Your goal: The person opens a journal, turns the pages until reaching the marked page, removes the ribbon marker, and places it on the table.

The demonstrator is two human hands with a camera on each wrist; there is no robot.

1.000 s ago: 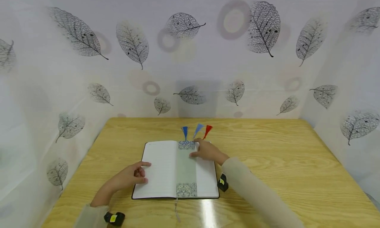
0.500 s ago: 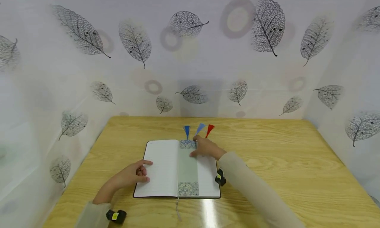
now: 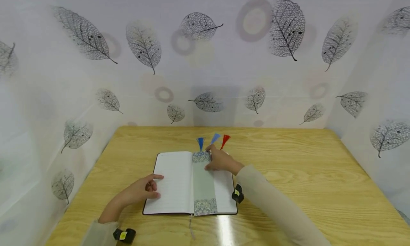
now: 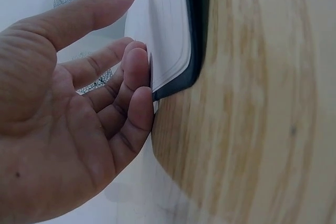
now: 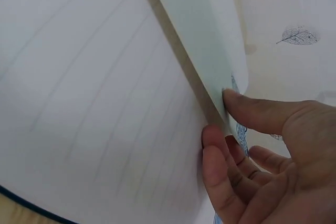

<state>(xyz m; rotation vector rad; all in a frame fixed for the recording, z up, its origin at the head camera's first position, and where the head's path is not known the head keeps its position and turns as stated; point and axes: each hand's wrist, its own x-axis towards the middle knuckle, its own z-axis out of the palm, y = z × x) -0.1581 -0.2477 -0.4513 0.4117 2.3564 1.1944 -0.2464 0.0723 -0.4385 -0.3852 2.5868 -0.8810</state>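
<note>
A notebook (image 3: 173, 183) lies spread on the wooden table, its lined pages facing up. Over its right page is a pale green bookmark (image 3: 204, 183) with blue patterned ends and a dark blue tassel (image 3: 200, 143) at the top. My right hand (image 3: 222, 161) pinches the bookmark's right edge near its upper end; in the right wrist view the thumb (image 5: 257, 113) is on top and fingers reach underneath, the edge raised off the page. At the notebook's left edge rests my left hand (image 3: 137, 190), index finger extended onto the page, other fingers loosely bent.
A light blue tassel (image 3: 215, 137) and a red tassel (image 3: 225, 140) stick out beyond the notebook's top edge. A thin grey ribbon (image 3: 191, 226) hangs from its spine onto the table (image 3: 304, 167). Leaf-printed cloth (image 3: 224, 68) surrounds the table behind and at the sides.
The bookmark's lower end has swung right and slightly toward me, past the page's bottom edge, as my right hand grips it. My left hand stays in place.
</note>
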